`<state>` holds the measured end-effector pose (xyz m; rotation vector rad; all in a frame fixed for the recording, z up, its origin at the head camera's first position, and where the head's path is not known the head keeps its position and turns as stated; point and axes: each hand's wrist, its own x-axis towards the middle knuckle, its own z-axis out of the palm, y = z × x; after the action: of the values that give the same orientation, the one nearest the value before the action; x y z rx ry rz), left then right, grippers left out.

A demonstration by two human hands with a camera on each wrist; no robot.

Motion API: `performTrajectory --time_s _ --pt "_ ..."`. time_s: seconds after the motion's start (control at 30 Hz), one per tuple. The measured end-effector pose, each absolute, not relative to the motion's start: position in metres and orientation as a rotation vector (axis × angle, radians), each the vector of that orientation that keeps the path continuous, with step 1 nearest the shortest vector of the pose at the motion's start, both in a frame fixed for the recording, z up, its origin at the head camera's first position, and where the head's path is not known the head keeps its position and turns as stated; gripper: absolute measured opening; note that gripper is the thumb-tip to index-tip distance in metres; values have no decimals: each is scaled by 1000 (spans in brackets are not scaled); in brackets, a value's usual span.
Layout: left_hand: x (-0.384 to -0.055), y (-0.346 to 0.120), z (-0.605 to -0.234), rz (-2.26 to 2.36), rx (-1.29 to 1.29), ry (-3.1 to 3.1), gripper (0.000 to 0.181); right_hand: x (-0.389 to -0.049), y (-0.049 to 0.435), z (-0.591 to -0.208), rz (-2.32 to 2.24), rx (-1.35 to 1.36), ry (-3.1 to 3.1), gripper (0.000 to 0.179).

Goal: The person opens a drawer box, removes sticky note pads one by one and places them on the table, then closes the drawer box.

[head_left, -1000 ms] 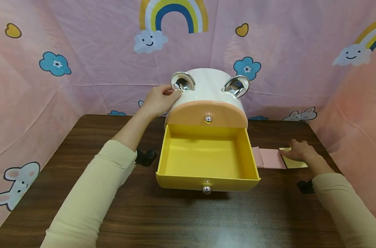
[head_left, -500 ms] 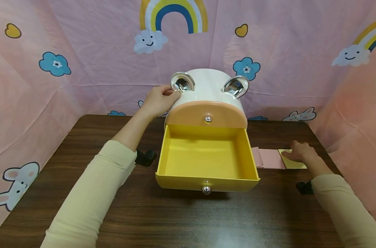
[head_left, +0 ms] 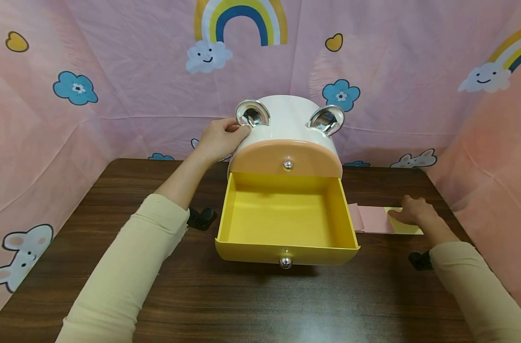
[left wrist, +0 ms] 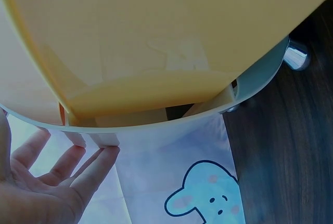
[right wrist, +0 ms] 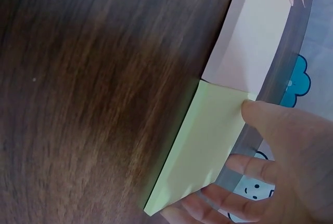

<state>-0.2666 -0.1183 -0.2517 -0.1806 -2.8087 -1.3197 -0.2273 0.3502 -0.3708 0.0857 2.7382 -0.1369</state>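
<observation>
White cabinet (head_left: 288, 116) on the worktop (head_left: 251, 305), yellow drawer (head_left: 251, 253) pulled out at its front. Left hand (head_left: 220, 138): at cabinet's left side by the silver ear (head_left: 252, 113), fingertips against the outer wall, fingers spread; grip not wrapped round anything. Right hand (head_left: 416, 212): well right of cabinet, at the yellow note pad (head_left: 408, 228). Thumb touches the corner next to the pink note pad (head_left: 373, 219), fingers loosely spread at other edges; grip in contact, no firm pinch visible. Yellow note pad lies flat, right of cabinet, farther out than the pink one, edge to edge with it. Handling guess: light, soft paper, stiffer as a stack; corners may crease, sheets may fan. Best hold: opposite edges, full thickness. Cabinet looks hard, glossy, likely slippery; steady by side wall, not the ear.
</observation>
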Motion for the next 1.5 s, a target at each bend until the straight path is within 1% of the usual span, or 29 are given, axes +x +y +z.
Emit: performTrajectory --time_s 0.5,0.8,1.0,1.23,1.5 --pt "-267 -118 -250 -1329 -196 -2816 50 -226 350 -367 -159 104 2739 72" --pt "-268 -119 -251 -1331 -187 -2821 50 -224 351 -366 -170 78 2810 62" --pt "-268 -119 -252 -1330 -199 -2814 50 -223 351 -370 -172 36 2955 51" --pt "-267 -118 -252 -1335 -193 -2813 50 -218 345 -372 -221 -39 3143 39" --pt "-267 -118 -252 -1326 -194 -2810 49 -210 334 -368 -272 -165 3241 30"
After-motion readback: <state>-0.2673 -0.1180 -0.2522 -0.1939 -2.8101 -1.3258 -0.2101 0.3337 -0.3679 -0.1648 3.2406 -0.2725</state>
